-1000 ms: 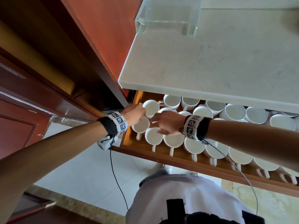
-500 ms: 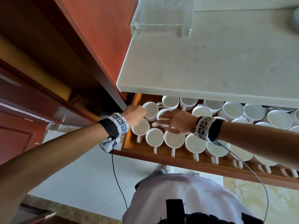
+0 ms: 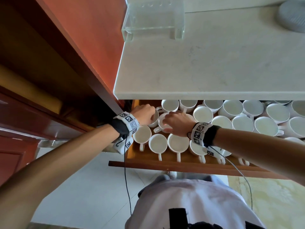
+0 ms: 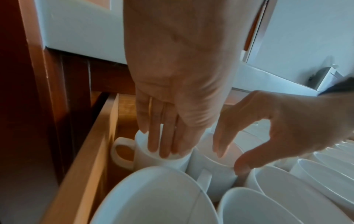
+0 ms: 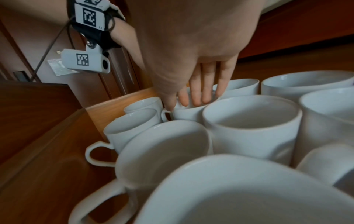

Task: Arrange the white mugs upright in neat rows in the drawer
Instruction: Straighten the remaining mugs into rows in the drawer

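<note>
White stone counter [image 3: 206,55] overhangs the open wooden drawer [image 3: 165,164]. The drawer is packed with white mugs [image 3: 178,142], all upright with mouths up. Near row is tidy, handles pointing at the drawer front. Back rows are looser; handle directions there vary or are hidden under the counter.

Both forearms come in from the near side, wrists over the drawer's left end.

Left hand [image 4: 172,91]: palm down over the corner mug [image 4: 159,159], which stands just beside the drawer's left wall. Fingers [image 4: 164,136] straight and together, tips resting in the mug's mouth against the rim. Not curled round it. That mug's handle points at the left wall.

Right hand [image 3: 176,121]: spread over the second mug [image 3: 162,123], touching the corner mug on its right. Fingers dip into the mouth, thumb down the outer wall, so it pinches the rim. Its handle points near-left, toward the front row.

Clear acrylic stand [image 3: 153,19] sits at the counter's back left.
</note>
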The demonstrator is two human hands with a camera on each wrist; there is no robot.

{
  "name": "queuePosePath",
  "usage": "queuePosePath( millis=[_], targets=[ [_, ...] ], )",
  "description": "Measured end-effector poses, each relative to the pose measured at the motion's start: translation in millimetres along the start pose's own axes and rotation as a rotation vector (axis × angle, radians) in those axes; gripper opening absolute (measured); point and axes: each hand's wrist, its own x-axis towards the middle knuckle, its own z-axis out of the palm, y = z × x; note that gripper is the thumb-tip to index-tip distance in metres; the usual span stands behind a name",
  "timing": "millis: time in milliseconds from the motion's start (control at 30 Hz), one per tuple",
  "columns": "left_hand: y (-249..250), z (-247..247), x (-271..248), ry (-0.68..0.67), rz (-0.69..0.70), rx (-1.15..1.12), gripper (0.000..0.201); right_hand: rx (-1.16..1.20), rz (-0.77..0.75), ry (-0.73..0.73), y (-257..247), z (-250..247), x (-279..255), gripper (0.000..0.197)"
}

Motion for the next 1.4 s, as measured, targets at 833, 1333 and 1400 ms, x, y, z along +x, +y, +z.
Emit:
queuePosePath(
  millis=[833,1333,1400],
  targets=[
    [25.7,6.6,32.9,0.066,-0.249,-0.402,0.036,-0.088,-0.059,0.000,40.6,-5.4,1.3,0.021],
    [5.7,-4.3,11.4,-0.040,-0.173,-0.062,0.010,-0.003,-0.001,0.178,18.6,6.0,25.3,0.031],
    [0.8,0.4,14.7,-0.045,-0.153,-0.075,0.021,0.021,0.027,0.169,14.4,5.0,33.8,0.037]
  ],
)
